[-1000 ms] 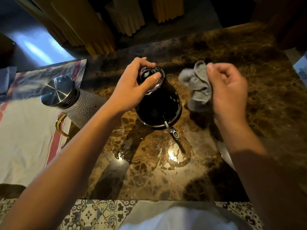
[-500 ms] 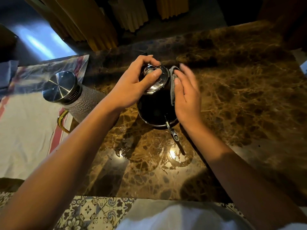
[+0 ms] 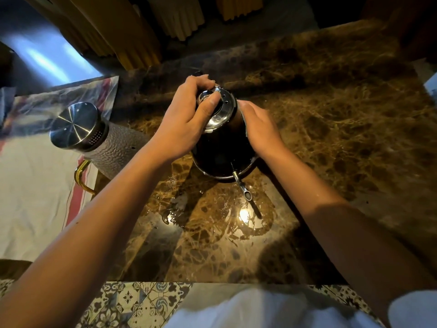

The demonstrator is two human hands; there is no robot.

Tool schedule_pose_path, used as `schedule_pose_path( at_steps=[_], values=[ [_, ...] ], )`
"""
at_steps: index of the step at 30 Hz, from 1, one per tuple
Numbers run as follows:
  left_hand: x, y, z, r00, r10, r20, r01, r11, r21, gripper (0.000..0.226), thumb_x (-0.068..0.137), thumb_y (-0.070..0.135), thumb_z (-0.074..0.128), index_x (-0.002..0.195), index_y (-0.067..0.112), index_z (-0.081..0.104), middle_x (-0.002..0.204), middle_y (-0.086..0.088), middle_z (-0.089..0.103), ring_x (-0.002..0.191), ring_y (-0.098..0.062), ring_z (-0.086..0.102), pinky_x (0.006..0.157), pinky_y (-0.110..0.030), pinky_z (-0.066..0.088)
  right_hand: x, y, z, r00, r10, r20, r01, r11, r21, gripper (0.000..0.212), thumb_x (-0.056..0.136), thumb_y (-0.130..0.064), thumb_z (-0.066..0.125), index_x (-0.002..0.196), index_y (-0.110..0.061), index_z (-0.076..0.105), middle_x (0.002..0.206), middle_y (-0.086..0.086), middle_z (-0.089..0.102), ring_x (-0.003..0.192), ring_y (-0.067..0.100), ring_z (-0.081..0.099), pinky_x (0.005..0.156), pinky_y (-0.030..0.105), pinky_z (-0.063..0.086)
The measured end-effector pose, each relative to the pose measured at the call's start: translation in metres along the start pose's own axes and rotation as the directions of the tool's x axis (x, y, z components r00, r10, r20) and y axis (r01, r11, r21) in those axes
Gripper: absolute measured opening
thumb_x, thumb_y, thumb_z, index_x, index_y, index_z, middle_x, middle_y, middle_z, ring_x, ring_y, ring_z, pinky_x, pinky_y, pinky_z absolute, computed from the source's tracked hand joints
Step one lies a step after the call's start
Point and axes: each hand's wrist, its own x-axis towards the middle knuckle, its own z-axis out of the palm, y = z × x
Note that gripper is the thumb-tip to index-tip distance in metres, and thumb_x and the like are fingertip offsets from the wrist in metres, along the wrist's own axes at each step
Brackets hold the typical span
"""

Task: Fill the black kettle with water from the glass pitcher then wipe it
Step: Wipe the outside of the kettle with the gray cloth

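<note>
We are looking down on a brown marbled desk [image 3: 331, 138], glossy and wet in the near part, where a puddle [image 3: 212, 209] is glinting just in front of the kettle [image 3: 220, 150]. The kettle is standing upright near the middle of the desk, its long axis vertical, and its thin spout [image 3: 243, 190] is pointing toward us, slightly to the right.

We are judging that filling is done and wiping is in hand. Our left hand [image 3: 184, 124] is clamping down on the shiny lid [image 3: 220, 110], fingers curled over its knob, steadying the kettle. Our right hand [image 3: 260, 129] is pressing flat, fingers together, against the kettle's right flank, with only an edge of grey cloth [image 3: 244, 129] showing beneath it.

Next, we are probably needing to sweep the cloth around the body while keeping the lid held.

Farther left, the pitcher [image 3: 94, 136] is standing on a striped towel [image 3: 35, 197], well apart from the kettle.
</note>
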Motion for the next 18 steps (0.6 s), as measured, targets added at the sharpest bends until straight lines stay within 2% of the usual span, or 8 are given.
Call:
schedule_pose_path(
  at_steps=[4, 9, 13, 15, 17, 18],
  values=[
    [0.0, 0.002, 0.001, 1.0, -0.021, -0.015, 0.021, 1.0, 0.009, 0.042, 0.102, 0.047, 0.041, 0.134, 0.02, 0.046, 0.147, 0.004, 0.045, 0.145, -0.014, 0.039, 0.116, -0.044, 0.038, -0.011, 0.016, 0.001, 0.999, 0.034, -0.042, -0.032, 0.998, 0.045, 0.04, 0.109, -0.044, 0.038, 0.128, -0.028, 0.069, 0.122, -0.008, 0.071, 0.117, 0.01, 0.063, 0.107, 0.039, 0.049],
    [-0.001, 0.002, 0.001, 0.999, -0.039, -0.01, 0.039, 0.999, -0.001, 0.041, 0.103, 0.045, 0.041, 0.135, 0.02, 0.046, 0.151, -0.001, 0.046, 0.146, -0.012, 0.037, 0.117, -0.042, 0.038, -0.034, 0.035, 0.0, 0.987, 0.047, -0.156, -0.048, 0.999, -0.005, 0.039, 0.109, -0.041, 0.036, 0.125, -0.025, 0.068, 0.113, -0.006, 0.069, 0.108, 0.011, 0.063, 0.095, 0.037, 0.051],
    [-0.001, 0.003, -0.001, 0.999, -0.032, 0.0, 0.032, 0.999, -0.006, 0.037, 0.103, 0.044, 0.041, 0.133, 0.022, 0.045, 0.146, 0.006, 0.045, 0.146, -0.014, 0.039, 0.117, -0.045, 0.039, -0.059, 0.043, 0.009, 0.978, 0.042, -0.204, -0.045, 0.999, -0.012, 0.035, 0.11, -0.039, 0.037, 0.133, -0.024, 0.058, 0.119, -0.008, 0.063, 0.108, 0.01, 0.059, 0.087, 0.032, 0.047],
    [-0.001, 0.003, -0.001, 1.0, -0.03, 0.006, 0.03, 1.0, -0.004, 0.035, 0.103, 0.044, 0.041, 0.132, 0.024, 0.044, 0.145, 0.008, 0.044, 0.144, -0.015, 0.04, 0.116, -0.046, 0.04, -0.07, 0.049, 0.008, 0.985, 0.031, -0.17, -0.036, 0.999, -0.029, 0.041, 0.109, -0.041, 0.037, 0.143, -0.025, 0.053, 0.135, -0.004, 0.061, 0.122, 0.013, 0.058, 0.098, 0.035, 0.049],
    [-0.001, 0.003, -0.001, 0.999, -0.038, 0.007, 0.038, 0.999, -0.002, 0.034, 0.103, 0.044, 0.042, 0.132, 0.026, 0.044, 0.148, 0.006, 0.044, 0.144, -0.015, 0.041, 0.116, -0.046, 0.04, -0.076, 0.057, 0.0, 0.995, 0.002, -0.104, -0.017, 0.99, -0.14, 0.047, 0.109, -0.038, 0.039, 0.151, -0.021, 0.048, 0.153, 0.001, 0.053, 0.141, 0.016, 0.047, 0.116, 0.038, 0.041],
    [-0.001, 0.003, 0.0, 0.999, -0.041, 0.004, 0.041, 0.999, 0.001, 0.035, 0.103, 0.045, 0.041, 0.132, 0.026, 0.044, 0.15, 0.004, 0.044, 0.143, -0.015, 0.042, 0.115, -0.046, 0.04, -0.077, 0.06, -0.005, 0.997, -0.025, -0.078, 0.007, 0.975, -0.223, 0.047, 0.108, -0.034, 0.042, 0.151, -0.016, 0.049, 0.153, 0.003, 0.052, 0.143, 0.018, 0.045, 0.119, 0.039, 0.038]
  ],
)
